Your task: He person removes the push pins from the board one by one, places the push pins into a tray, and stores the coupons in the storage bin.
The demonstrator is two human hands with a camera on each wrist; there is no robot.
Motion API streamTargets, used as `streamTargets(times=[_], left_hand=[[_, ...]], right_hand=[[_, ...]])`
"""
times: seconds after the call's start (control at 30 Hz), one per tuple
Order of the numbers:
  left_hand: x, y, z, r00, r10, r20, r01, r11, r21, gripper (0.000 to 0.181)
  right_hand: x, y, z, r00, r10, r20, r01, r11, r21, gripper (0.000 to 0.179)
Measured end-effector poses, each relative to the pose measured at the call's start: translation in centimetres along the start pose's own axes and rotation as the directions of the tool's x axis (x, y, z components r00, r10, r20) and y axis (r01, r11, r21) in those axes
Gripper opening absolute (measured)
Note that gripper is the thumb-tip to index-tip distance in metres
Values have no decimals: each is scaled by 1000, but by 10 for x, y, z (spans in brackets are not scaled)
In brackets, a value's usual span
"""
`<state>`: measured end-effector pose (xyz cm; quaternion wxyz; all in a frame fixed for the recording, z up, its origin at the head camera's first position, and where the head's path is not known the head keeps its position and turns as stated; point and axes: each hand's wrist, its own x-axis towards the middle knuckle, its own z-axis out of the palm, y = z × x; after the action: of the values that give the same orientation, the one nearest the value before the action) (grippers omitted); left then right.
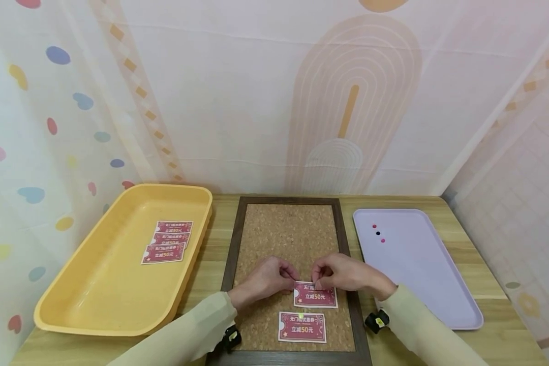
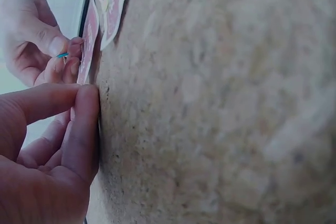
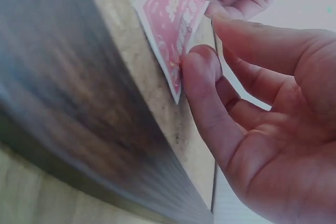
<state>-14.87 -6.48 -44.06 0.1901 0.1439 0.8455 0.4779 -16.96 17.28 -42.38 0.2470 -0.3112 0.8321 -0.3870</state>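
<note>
A pink-and-white paper coupon [image 1: 314,300] lies over the corkboard [image 1: 279,229]. My left hand [image 1: 271,278] pinches its upper left corner between thumb and index finger. At the top edge, further right, is my right hand [image 1: 340,272], which holds a small teal push pin [image 2: 62,55] between its fingertips. In the right wrist view those fingertips are right at the coupon [image 3: 173,19], whose edge stands tilted off the cork. Just below, a second coupon [image 1: 302,330] rests on the cork with a yellow-green pin [image 1: 300,316] at its top middle.
To the left stands a yellow tray [image 1: 119,244] with three overlapping coupons [image 1: 164,252]. A lilac tray [image 1: 412,264] on the right holds a few small pins [image 1: 377,233]. The corkboard has a dark wooden frame [image 1: 233,244], all on a wooden table [image 1: 489,264].
</note>
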Motion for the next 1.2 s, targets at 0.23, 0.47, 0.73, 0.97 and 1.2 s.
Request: streamTargets(times=[0.23,0.47,0.73,0.97,1.2], left_hand=[[-2,3,-2,1000,-21,8,21,998,-63,7],[-5,12,-10,999,35,-20,-36,999,-34,8],[-13,19,-19,996,71,-56,-75,995,-66,9],[-22,23,-31,991,69,-114,-75,996,-51,8],[-32,25,-45,977,105,-187,-109,994,-8,8]], right_hand=[[-6,-2,-11,995,-26,-95,26,1000,1,6],[-16,-7,-16,972,-23,-234,33,999,38,4],[-26,-14,-18,944,-21,-330,39,998,46,3],[-32,-19,-21,921,-8,-389,29,998,49,4],[-40,-23,-23,899,29,-437,-9,999,48,7]])
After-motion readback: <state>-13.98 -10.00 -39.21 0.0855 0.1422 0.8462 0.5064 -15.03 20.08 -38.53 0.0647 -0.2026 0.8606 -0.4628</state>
